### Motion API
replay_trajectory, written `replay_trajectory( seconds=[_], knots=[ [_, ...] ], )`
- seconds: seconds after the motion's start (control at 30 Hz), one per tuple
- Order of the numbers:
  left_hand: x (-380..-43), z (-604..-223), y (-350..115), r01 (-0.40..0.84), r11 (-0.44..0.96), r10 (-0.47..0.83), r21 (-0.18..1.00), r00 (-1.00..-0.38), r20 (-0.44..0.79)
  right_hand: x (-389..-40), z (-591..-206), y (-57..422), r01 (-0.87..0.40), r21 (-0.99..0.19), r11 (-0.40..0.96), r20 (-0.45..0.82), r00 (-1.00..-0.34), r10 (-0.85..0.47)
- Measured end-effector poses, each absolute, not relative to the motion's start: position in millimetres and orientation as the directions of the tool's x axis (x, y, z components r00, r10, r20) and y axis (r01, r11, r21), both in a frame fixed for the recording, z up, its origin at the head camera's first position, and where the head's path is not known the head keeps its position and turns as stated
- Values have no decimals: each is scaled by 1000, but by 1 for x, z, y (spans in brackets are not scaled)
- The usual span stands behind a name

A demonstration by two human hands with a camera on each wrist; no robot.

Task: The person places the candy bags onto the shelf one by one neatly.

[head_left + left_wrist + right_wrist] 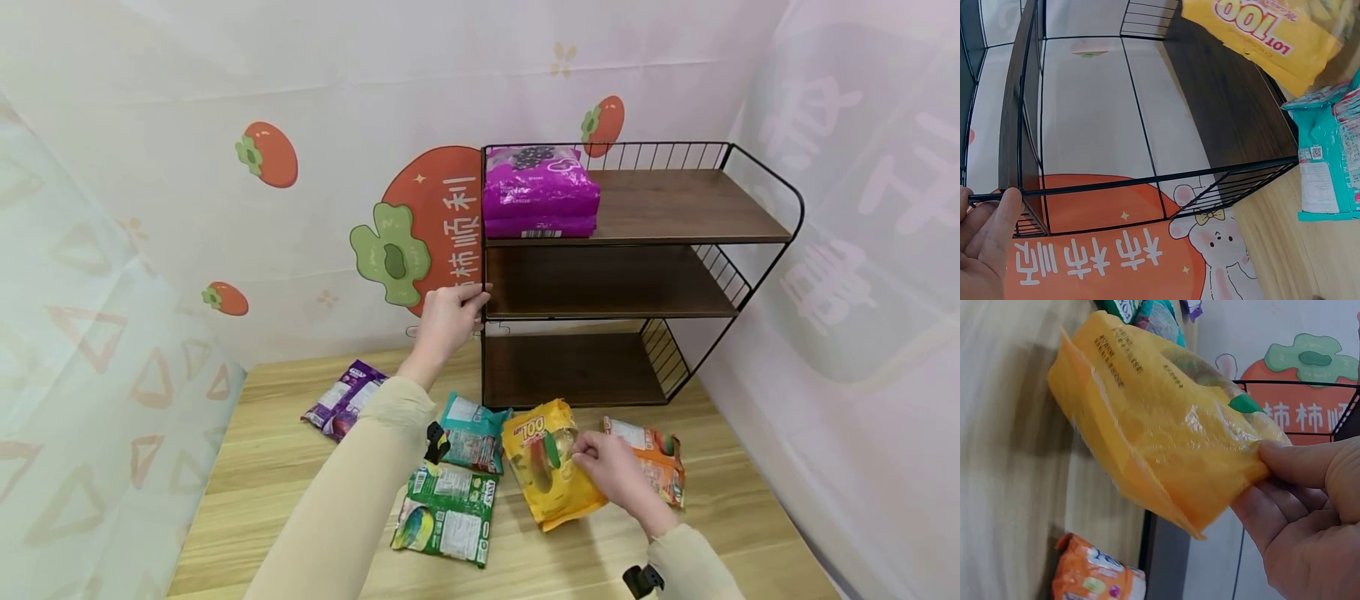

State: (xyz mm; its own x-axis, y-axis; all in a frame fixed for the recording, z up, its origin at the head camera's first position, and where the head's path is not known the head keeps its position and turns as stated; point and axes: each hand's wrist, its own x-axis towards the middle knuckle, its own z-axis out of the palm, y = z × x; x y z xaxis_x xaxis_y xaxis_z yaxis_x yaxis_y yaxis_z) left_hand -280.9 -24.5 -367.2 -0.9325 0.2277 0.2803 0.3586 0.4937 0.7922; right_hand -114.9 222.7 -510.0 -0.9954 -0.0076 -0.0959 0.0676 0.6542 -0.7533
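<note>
The right hand [617,473] pinches the yellow bag [547,496] at one side between thumb and fingers, so the bag hangs tilted; a fuller grip and slow movement should limit swinging. It is before the rack [622,279], between the teal packet [471,437] and orange packet [663,473], best kept clear of both. The left hand [448,315] grips the rack's left edge, probably enough to steady it.

A left hand [986,242] grips a dark-brown shelf rack [1219,106] framed in black wire; at right appear a yellow plastic pouch [1266,37] and a teal plastic packet [1324,147].
</note>
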Motion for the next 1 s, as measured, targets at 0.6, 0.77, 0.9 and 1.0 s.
replay_trajectory(
  seconds=[0.6, 0.77, 0.9, 1.0],
  knots=[
    [-280, -366, -25, 364, 498, 228, 787, -931, 285, -113, -480, 249, -156, -605, 781, 272, -962, 20],
    [-280, -367, -25, 369, 504, 230, 781, -929, 290, -113, -470, 256, -225, -546, 807, 398, -917, 13],
    [-281, -368, -25, 376, 500, 235, 781, -926, 295, -114, -460, 263, -264, -530, 806, 453, -891, 6],
    [-281, -368, -26, 378, 492, 237, 785, -925, 297, -114, -452, 268, -275, -525, 805, 466, -885, 1]
  ],
)
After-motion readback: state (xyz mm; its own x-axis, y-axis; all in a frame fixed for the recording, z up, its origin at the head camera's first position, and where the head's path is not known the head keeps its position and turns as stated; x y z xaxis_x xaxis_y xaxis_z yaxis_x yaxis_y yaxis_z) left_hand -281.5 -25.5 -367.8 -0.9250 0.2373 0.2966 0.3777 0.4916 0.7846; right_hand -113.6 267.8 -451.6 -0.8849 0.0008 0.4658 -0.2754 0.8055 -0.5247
